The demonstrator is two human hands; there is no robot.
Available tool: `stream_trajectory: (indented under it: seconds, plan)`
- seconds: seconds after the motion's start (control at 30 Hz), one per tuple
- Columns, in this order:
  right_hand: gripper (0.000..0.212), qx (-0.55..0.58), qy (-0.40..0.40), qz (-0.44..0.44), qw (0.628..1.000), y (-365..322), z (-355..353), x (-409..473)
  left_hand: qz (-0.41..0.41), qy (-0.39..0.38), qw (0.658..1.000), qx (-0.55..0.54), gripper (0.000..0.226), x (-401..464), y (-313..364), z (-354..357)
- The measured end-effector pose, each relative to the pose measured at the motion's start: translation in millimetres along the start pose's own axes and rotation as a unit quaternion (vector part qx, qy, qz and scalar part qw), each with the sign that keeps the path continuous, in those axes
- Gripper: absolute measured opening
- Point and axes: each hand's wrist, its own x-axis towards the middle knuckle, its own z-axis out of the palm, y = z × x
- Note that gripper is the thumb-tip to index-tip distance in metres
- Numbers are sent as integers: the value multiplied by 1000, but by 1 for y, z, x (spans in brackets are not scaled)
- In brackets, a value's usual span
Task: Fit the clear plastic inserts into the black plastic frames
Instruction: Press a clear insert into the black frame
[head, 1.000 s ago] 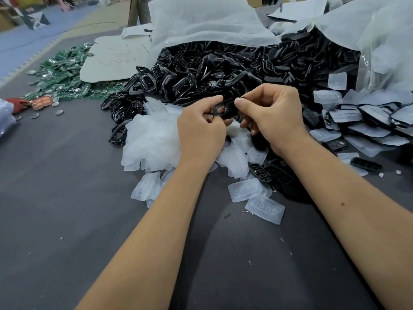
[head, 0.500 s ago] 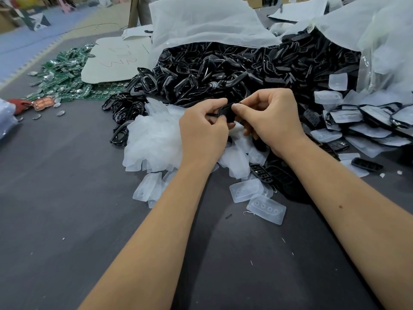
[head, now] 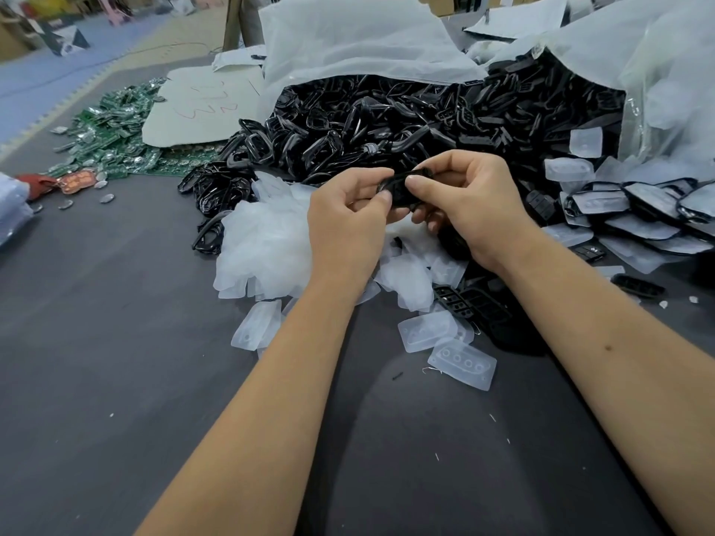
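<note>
Both hands hold one black plastic frame [head: 398, 187] above the heap of clear inserts [head: 267, 245]. My left hand [head: 348, 222] pinches its left end between thumb and fingers. My right hand [head: 470, 205] grips the right end, thumb pressed on top. Whether a clear insert sits inside the frame is hidden by the fingers. A big heap of black frames [head: 387, 121] spills from a bag behind the hands. Loose clear inserts [head: 462, 363] lie on the dark table near my right forearm.
Assembled frames with inserts [head: 650, 210] are stacked at the right. Black button pads [head: 472, 303] lie under my right wrist. Green circuit boards [head: 112, 141] and a cardboard sheet [head: 201, 110] sit at the far left. Translucent bags [head: 360, 40] rise behind the heap on the grey table [head: 116, 342].
Both hands have stayed together on the frame, shifting slightly. The right thumb has slid further over the top of the frame and the frame has turned a little.
</note>
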Motion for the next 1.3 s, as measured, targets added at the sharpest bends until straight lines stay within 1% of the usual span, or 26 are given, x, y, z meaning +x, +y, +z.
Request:
stream_trajectory:
  seconds: [0.07,0.13,0.23,0.3,0.43,0.57,0.63,0.7,0.77,0.9,0.97,1.03,1.07,1.13,1.17,1.2,1.3]
  plan:
    - [14,0,5,-3,1000,-1,-1,-1,7,7,1000,11,23,-1,0,1]
    - [19,-16,22,-14,1000,-1,0,-2,6,17,1000,19,22,-1,0,2]
    - [27,-125,78,-70,987,-1,3,-4,7,34,999,26,21,-1,0,3]
    - [25,-191,96,-99,972,-3,5,-6,12,39,999,27,19,-1,0,4]
    - [17,-210,90,-119,966,-7,6,-7,18,34,999,23,17,-1,0,4]
    - [16,-223,69,-120,965,-8,8,-8,25,31,999,25,18,-1,-1,4]
    - [17,-213,63,-111,969,-9,7,-8,29,29,998,36,14,-1,-1,4]
    - [15,-165,56,-95,980,-10,6,-8,21,19,999,35,6,-1,-1,4]
    - [12,-112,48,-85,989,-10,6,-10,10,10,999,30,14,0,-2,4]
    - [6,-44,50,-74,995,-11,5,-9,36,-7,991,127,22,2,-4,4]
    - [5,-5,54,-64,996,-12,5,-8,34,-21,989,141,19,2,-3,5]
    - [6,32,66,-48,996,-12,4,-8,29,-23,990,134,11,2,-2,4]
    - [6,44,75,-42,995,-12,3,-7,23,-21,992,126,19,0,0,4]
    - [6,54,87,-37,994,-11,2,-5,13,-23,995,100,48,0,0,3]
    - [4,55,86,-39,994,-10,2,-5,8,-28,996,86,56,1,1,2]
    - [6,54,83,-41,994,-9,1,-5,1,-30,996,80,57,2,2,2]
    - [9,44,63,-49,996,-9,2,-6,-14,-20,997,70,42,3,2,3]
